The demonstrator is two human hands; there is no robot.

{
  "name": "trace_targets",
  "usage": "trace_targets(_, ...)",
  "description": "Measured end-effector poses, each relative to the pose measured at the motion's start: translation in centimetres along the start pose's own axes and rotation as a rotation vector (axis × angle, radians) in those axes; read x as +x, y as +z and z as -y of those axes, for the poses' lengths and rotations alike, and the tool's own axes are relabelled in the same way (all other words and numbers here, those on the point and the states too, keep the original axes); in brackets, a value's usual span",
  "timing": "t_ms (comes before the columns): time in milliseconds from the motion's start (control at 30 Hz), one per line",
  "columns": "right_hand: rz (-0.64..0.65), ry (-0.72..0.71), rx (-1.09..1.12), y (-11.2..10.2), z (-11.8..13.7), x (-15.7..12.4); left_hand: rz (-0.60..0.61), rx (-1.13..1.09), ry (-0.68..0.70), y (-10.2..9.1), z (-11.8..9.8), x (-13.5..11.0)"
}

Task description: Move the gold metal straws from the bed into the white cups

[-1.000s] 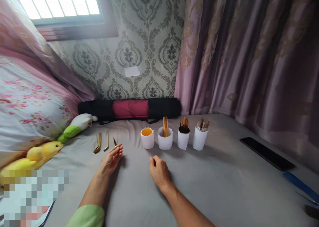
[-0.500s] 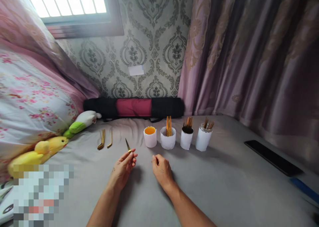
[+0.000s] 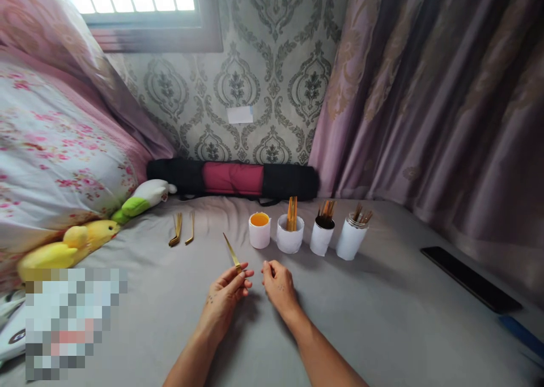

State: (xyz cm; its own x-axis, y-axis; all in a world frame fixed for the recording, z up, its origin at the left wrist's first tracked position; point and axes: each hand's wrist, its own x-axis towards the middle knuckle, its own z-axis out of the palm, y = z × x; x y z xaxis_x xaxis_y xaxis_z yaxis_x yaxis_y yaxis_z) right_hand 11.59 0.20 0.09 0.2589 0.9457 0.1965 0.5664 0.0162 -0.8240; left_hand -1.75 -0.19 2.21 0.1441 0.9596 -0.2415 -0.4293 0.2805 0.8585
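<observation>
My left hand [image 3: 227,293] pinches a thin gold utensil [image 3: 232,251] by its lower end, so its long part points up and to the left above the grey sheet [image 3: 374,324]. My right hand [image 3: 277,285] rests on the sheet just to the right, fingers loosely curled, its fingertips close to the left hand. Beyond the hands stand several white cups in a row: one with an orange inside [image 3: 259,230], one with gold sticks [image 3: 290,233], a third [image 3: 322,237] and a fourth [image 3: 351,239] that hold darker gold pieces. More gold utensils [image 3: 182,231] lie on the sheet to the left.
A black and red roll bag [image 3: 233,178] lies against the patterned wall. Yellow [image 3: 70,247] and green-white [image 3: 142,198] plush toys and a floral pillow [image 3: 55,154] sit at the left. A black phone [image 3: 470,278] and a blue item [image 3: 522,335] lie at the right, by the curtain [image 3: 433,103].
My left hand has lifted one gold utensil from the sheet and carried it right, toward my right hand. The right hand has barely moved. The view has shifted slightly.
</observation>
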Motion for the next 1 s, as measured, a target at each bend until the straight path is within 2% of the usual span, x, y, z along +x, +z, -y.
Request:
trace_targets(200, 0.048, -0.001, 0.065, -0.1, -0.17, 0.06, 0.051, 0.038, 0.033, 0.06, 0.79, -0.24)
trace_targets(533, 0.127, 0.042, 0.151, -0.09, -0.36, 0.24, -0.044, 0.166, 0.136, 0.29, 0.05, -0.7)
trace_targets(1000, 0.139, 0.035, 0.205, -0.38, 0.16, 0.15, -0.03, 0.372, 0.24, -0.13, 0.68, -0.64)
